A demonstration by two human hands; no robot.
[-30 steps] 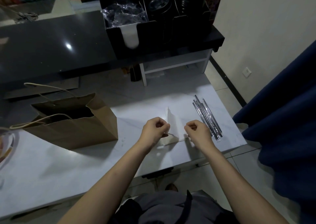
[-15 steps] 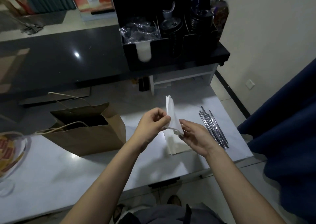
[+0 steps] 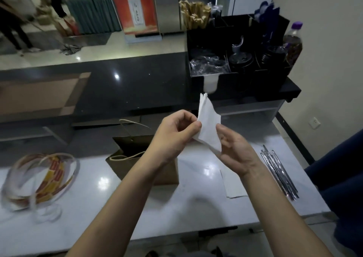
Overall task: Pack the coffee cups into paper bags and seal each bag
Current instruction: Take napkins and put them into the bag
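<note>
A white paper napkin (image 3: 207,123) is raised above the white table (image 3: 176,207), its top corner pointing up. My left hand (image 3: 174,133) pinches its left edge between thumb and fingers. My right hand (image 3: 234,148) holds its lower right edge, fingers loosely curled under it. Behind my left forearm stands an open brown paper bag (image 3: 133,158) with twine handles, partly hidden by the arm. No coffee cup shows on the table.
Wrapped silver straws (image 3: 279,172) lie at the table's right. A flat white napkin (image 3: 233,184) lies below my right hand. A coil of printed tape (image 3: 41,178) sits at left. A black organizer (image 3: 237,60) with lids and a bottle (image 3: 293,42) stand on the dark counter behind.
Both hands lifted the napkin from the table up into the air. The view tilted upward, bringing the tape coil and the counter's far side into sight.
</note>
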